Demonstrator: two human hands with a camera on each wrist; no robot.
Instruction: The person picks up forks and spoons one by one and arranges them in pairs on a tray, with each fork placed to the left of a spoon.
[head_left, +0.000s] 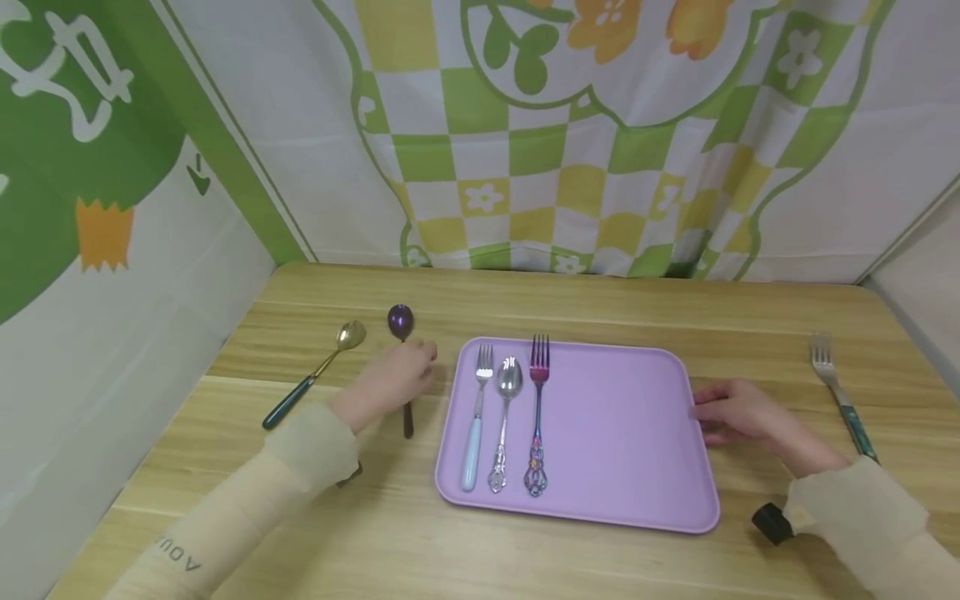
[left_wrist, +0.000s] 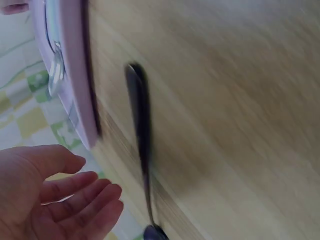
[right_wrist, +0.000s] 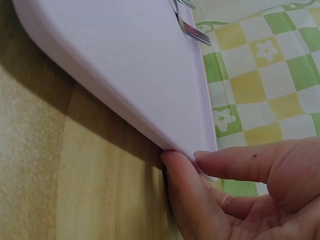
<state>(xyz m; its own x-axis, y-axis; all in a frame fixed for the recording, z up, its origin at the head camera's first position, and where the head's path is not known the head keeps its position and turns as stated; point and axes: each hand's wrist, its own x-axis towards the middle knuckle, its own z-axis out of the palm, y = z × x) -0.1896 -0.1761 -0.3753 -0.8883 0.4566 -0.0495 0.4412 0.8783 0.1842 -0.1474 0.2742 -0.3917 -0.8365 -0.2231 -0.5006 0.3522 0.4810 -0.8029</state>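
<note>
While the right hand (head_left: 738, 412) is pinching the lilac tray (head_left: 622, 433) at its right rim, the loosely spread left hand (head_left: 392, 379) is hovering near the purple spoon (head_left: 401, 321), which is lying left of the tray, likely needing a light handle pinch.
</note>
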